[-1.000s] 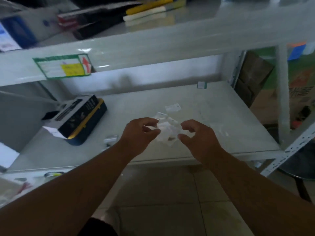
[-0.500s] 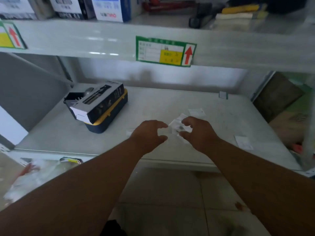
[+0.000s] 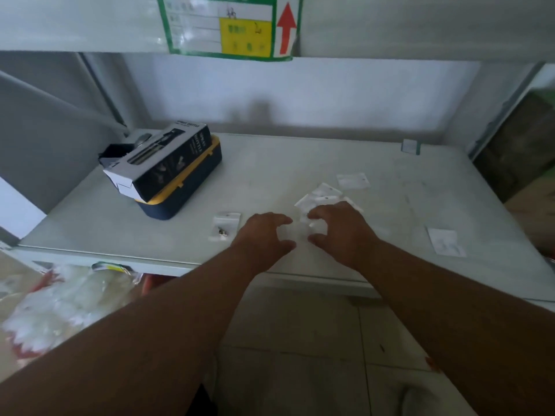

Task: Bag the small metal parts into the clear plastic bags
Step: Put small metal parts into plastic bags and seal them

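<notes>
Head view: left hand (image 3: 264, 235) and right hand (image 3: 339, 229), fingers curled, pinch a clear bag (image 3: 300, 231) near the shelf's (image 3: 300, 163) front edge. Loose parts could slip off, unseen.

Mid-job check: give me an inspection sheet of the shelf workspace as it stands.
Surface: pale grey shelf board, scuffed.
Job's things: small clear plastic bag holding dark metal parts lies left of the hands; loose clear bags beyond the fingers, one more at right.
Clutter: black carton on a blue-and-yellow case.
Grippers: left hand and right hand curled around a bag between them; grip unclear.
Cables: nothing seen.
Surroundings: green-bordered label with red arrow above; tiled floor below.
</notes>
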